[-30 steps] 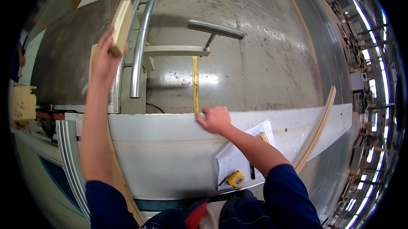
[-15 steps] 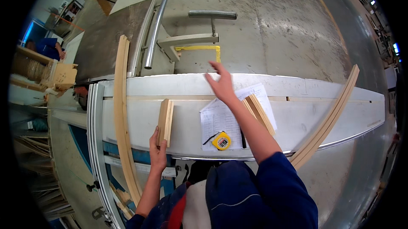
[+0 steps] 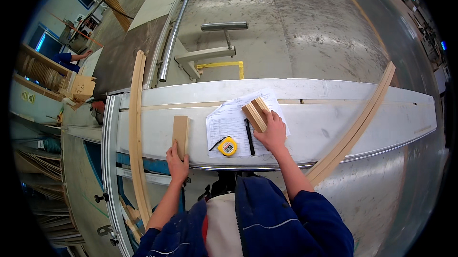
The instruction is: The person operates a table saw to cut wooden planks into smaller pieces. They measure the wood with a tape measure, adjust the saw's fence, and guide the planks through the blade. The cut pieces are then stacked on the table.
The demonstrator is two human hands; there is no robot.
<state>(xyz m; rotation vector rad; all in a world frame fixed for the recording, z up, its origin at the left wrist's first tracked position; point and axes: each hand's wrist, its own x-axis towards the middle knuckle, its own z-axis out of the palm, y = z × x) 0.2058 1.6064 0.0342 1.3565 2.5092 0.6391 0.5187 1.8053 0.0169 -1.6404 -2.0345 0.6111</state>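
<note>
My left hand [image 3: 177, 161] grips the near end of a short wooden block [image 3: 181, 130] on the white sliding table [image 3: 343, 114]. My right hand [image 3: 273, 133] is closed round a short stack of wooden pieces [image 3: 253, 111] over some printed sheets of paper [image 3: 219, 128]. A yellow tape measure [image 3: 228, 147] and a black marker [image 3: 249, 138] lie on the sheets between my hands. A long pale board [image 3: 137, 138] lies crosswise at the left of the table, and long curved-looking strips [image 3: 353, 128] slant across its right side.
An aluminium fence [image 3: 112, 133] runs along the table's left end. Beyond stand a dark machine bed [image 3: 114, 61], a steel rail [image 3: 176, 33] and a roller stand [image 3: 224, 26]. A person in blue [image 3: 71, 59] works at the upper left, near a ridged hose [image 3: 47, 73].
My left hand has brought the block down from the upper left to the near table. My right hand has left the table's far edge and taken hold of the stack on the papers.
</note>
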